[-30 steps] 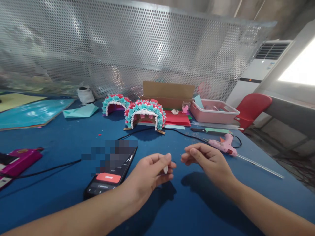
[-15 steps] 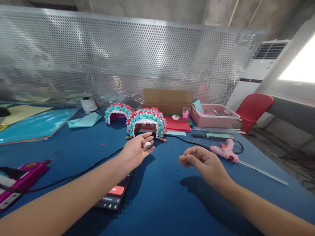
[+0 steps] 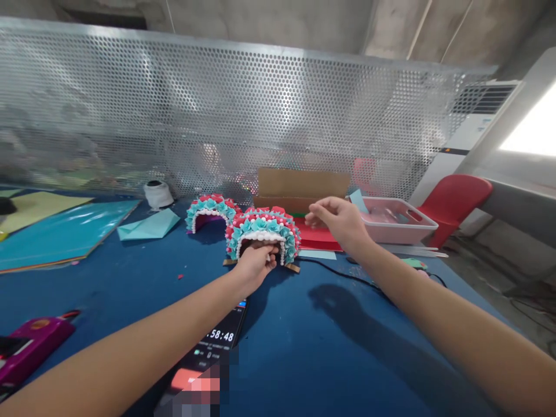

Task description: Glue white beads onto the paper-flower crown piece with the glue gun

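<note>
My left hand (image 3: pixel 256 263) reaches into the front opening of a small arch (image 3: pixel 263 227) covered in teal and red paper flowers with a white bead edge, and its fingers close on the arch's lower rim. My right hand (image 3: pixel 336 220) hovers just right of and above that arch, fingers curled in a loose pinch; what it holds, if anything, does not show. A second similar arch (image 3: pixel 211 205) stands behind to the left on the blue table (image 3: pixel 130 272).
A phone (image 3: pixel 217 341) lies under my left forearm. A pink tray (image 3: pixel 399 217), cardboard piece (image 3: pixel 302 185) and red sheets (image 3: pixel 315 234) sit at the back right. Teal paper (image 3: pixel 150 225), coloured sheets (image 3: pixel 56 226), a magenta object (image 3: pixel 30 341) and a black cable (image 3: pixel 334 271) lie about. A perforated metal panel (image 3: pixel 217 116) backs the table.
Both hands moved away from me toward the near arch. My left hand went from open with a small white piece to closed on the arch; my right hand rose beside the arch.
</note>
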A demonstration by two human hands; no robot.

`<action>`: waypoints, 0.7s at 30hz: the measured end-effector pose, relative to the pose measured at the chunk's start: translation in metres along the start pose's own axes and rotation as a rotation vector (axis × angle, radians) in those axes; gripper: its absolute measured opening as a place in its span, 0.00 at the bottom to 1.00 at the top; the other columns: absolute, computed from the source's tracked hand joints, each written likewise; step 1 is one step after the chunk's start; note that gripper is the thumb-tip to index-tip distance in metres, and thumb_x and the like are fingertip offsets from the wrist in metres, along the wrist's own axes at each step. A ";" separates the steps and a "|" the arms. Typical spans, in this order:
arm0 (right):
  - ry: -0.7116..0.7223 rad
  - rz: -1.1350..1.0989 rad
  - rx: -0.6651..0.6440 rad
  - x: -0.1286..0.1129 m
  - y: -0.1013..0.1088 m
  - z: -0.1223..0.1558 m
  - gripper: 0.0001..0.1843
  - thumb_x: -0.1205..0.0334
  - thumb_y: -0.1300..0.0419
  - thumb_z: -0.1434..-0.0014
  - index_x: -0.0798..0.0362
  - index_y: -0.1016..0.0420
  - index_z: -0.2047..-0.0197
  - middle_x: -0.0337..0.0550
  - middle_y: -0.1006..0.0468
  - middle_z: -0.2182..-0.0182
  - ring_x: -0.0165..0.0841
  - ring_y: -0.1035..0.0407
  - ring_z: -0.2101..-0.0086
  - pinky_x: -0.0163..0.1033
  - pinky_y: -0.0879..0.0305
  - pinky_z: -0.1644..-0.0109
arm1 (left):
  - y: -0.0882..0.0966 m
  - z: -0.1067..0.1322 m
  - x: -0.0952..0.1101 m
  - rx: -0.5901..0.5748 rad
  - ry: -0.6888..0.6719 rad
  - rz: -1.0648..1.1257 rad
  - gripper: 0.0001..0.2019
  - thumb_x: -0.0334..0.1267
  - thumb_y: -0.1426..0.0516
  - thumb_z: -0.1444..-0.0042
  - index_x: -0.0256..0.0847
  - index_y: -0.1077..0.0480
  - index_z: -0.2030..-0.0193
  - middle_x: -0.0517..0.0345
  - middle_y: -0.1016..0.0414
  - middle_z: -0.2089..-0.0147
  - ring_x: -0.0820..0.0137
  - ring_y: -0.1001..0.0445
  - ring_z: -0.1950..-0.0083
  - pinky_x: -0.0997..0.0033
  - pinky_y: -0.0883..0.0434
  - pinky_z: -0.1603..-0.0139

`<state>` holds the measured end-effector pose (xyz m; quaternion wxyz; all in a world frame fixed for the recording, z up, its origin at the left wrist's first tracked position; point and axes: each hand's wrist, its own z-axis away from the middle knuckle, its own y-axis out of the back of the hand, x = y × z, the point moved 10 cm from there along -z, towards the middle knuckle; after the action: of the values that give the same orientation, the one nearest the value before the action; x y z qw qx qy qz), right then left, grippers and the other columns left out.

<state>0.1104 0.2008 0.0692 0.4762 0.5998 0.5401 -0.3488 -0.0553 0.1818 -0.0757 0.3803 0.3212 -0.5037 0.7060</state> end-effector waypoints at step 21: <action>-0.178 0.225 -0.248 0.046 -0.070 -0.084 0.18 0.55 0.43 0.36 0.55 0.32 0.46 0.48 0.28 0.49 0.36 0.30 0.54 0.48 0.30 0.51 | -0.035 -0.004 0.053 -0.273 -0.527 -0.685 0.03 0.30 0.40 0.58 0.41 0.29 0.75 0.58 0.28 0.69 0.64 0.33 0.61 0.64 0.37 0.50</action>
<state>0.0417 0.2919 0.0381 0.6284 0.5599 0.4643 -0.2757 -0.0519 0.2044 -0.0166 0.4896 0.5851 -0.5366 0.3606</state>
